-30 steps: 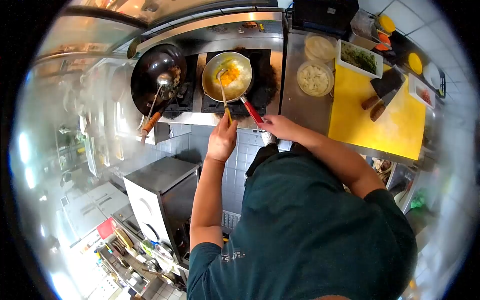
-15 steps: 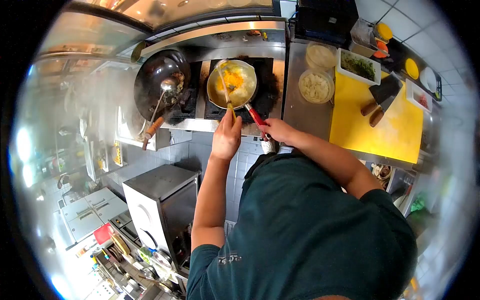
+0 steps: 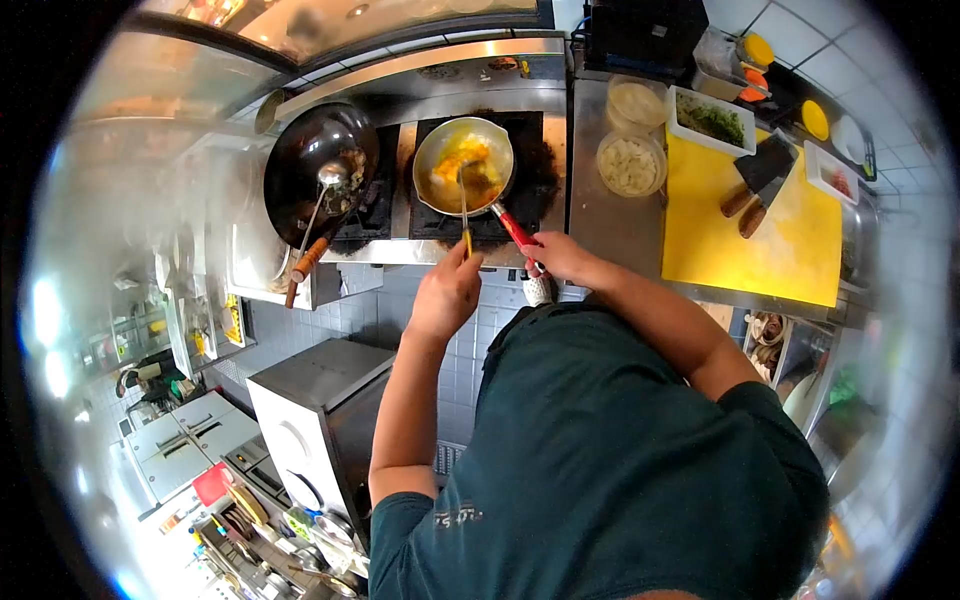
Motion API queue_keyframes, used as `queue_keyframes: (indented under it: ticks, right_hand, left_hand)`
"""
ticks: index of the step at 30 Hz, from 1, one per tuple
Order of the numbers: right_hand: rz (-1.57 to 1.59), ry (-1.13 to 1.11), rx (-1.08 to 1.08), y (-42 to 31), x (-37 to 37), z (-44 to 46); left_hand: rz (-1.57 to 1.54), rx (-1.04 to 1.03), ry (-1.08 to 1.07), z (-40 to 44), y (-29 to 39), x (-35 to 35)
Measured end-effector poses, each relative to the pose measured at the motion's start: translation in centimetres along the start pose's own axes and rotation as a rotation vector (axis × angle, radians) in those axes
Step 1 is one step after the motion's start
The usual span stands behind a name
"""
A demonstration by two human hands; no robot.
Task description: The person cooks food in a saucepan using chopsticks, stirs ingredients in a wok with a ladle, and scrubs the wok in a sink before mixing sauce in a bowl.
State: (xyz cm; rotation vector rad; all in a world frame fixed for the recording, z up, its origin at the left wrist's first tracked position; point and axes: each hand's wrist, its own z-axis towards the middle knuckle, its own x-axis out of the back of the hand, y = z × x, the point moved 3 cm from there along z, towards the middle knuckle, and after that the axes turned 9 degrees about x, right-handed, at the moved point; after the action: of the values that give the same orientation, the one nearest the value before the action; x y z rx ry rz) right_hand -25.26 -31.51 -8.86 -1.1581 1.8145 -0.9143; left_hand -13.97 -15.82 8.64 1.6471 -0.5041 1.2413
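Observation:
A pan [image 3: 419,175] with a red handle sits on the right burner, holding a yellow and orange mixture [image 3: 470,175] that looks like egg. Closed around the pan's red handle is my right hand [image 3: 562,257]. My left hand [image 3: 446,296] grips a long metal utensil [image 3: 464,215] by its yellow handle. The utensil's tip is down in the mixture, so its exact shape is hidden. Left of the pan, a black wok [image 3: 300,150] rests tilted on the other burner. A ladle [image 3: 330,176] lies in it over some brownish food.
To the right, a yellow cutting board [image 3: 740,255] carries two cleavers [image 3: 765,170]. Behind it are a white tray of chopped greens [image 3: 712,120] and a small tray of pinkish food [image 3: 832,175]. Round tubs [image 3: 630,165] stand beside the stove. A metal cabinet [image 3: 325,375] is at lower left.
The utensil's head has moved from the pan's far upper left rim down into the middle of the mixture. My left hand has shifted slightly nearer to my body; my right hand stays on the handle.

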Motion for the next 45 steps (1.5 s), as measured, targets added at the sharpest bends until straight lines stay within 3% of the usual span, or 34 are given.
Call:
queue_keyframes:
  ticks: [4, 8, 10, 15, 18, 25, 28, 29, 32, 34, 36, 37, 40, 43, 45]
  right_hand:
    - [-0.058, 0.033, 0.008, -0.9, 0.0, -0.4]
    - [-0.026, 0.073, -0.046, -0.7, -0.6, -0.6]
    - [-0.005, 0.076, -0.056, -0.7, -0.4, -0.6]
    - [-0.007, 0.067, -0.034, -0.2, -0.3, -0.5]
    - [-0.052, 0.084, -0.049, -0.5, -0.4, -0.7]
    - [-0.072, 0.121, -0.055, -0.8, -0.7, -1.1]
    - [-0.558, 0.177, 0.135, -2.4, 0.1, -2.0]
    - [-0.645, 0.233, 0.207, -3.2, 1.0, -3.0]
    - [-0.944, 0.551, 0.406, -7.3, 5.8, -6.1]
    - [-1.075, 0.749, 0.390, -8.7, 10.9, -7.4]
    - [-1.196, 0.781, 0.363, -9.1, 16.0, -7.1]
    - [-1.265, 0.691, 0.345, -9.2, 17.7, -6.6]
    - [-1.458, 0.421, 0.225, -8.1, 22.0, -3.4]
    - [-1.600, 0.161, 0.037, -5.5, 23.6, 0.3]
    - [-1.645, 0.003, -0.015, -7.3, 22.3, 0.2]
  left_hand:
    - [0.099, -0.110, 0.156, 2.4, -0.8, -2.2]
    - [0.082, -0.150, 0.090, 2.1, -2.4, -5.0]
    - [0.034, -0.132, -0.050, 1.0, -1.5, -3.2]
    - [-0.149, -0.154, 0.064, -1.8, 1.5, 4.7]
    - [-0.235, -0.037, 0.071, -1.5, -2.1, 1.2]
    - [0.035, -0.151, 0.224, 1.0, -3.8, -3.2]
    - [0.062, -0.039, 0.157, 0.8, -4.1, -5.7]
    - [0.168, -0.105, 0.102, 0.6, -4.3, -6.4]
    - [0.031, -0.022, 0.039, -0.7, 0.6, -1.1]
    - [-0.026, -0.018, 0.068, -1.2, 2.3, 0.7]
    - [-0.069, -0.071, 0.162, -1.4, 2.6, 1.1]
    - [-0.011, -0.048, 0.188, -1.3, 2.2, 0.0]
    - [0.094, 0.123, -0.064, 1.4, 0.4, -6.0]
    - [0.063, 0.009, 0.027, 2.7, 3.6, -8.2]
    - [0.069, 0.154, 0.079, 2.4, 5.3, -8.6]
